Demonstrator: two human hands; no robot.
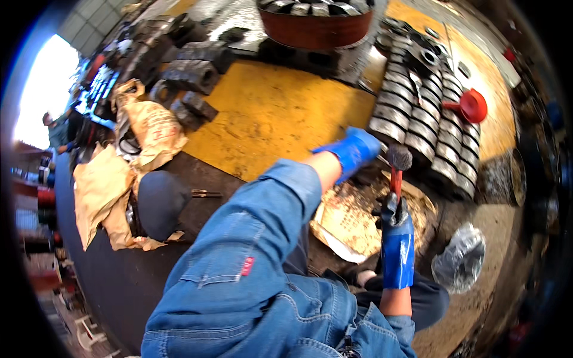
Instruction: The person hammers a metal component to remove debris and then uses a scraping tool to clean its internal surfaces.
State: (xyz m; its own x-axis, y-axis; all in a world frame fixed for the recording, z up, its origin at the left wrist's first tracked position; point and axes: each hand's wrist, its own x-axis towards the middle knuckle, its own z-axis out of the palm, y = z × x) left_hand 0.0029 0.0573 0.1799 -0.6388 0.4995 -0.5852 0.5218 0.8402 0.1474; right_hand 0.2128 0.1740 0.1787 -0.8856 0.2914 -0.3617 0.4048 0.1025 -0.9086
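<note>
My right hand (397, 232), in a blue glove with a dark palm, is closed around the red handle of a brush (400, 159). The brush has a round grey head and points away from me. My left hand (358, 152), also in a blue glove, reaches across to the near end of several rows of metal rings (392, 107). Its fingers are turned away and mostly hidden, so I cannot tell what they grip. Below both hands lies a stained, crumpled paper sheet (343, 224) with dark dirt on it.
A yellow board (262, 113) lies ahead, with dark metal blocks (191, 74) at its left. A reddish round tub (316, 28) of metal parts stands at the back. Around me are a red scoop (473, 106), plastic bag (459, 259), brown paper (104, 185) and dark round seat (160, 206).
</note>
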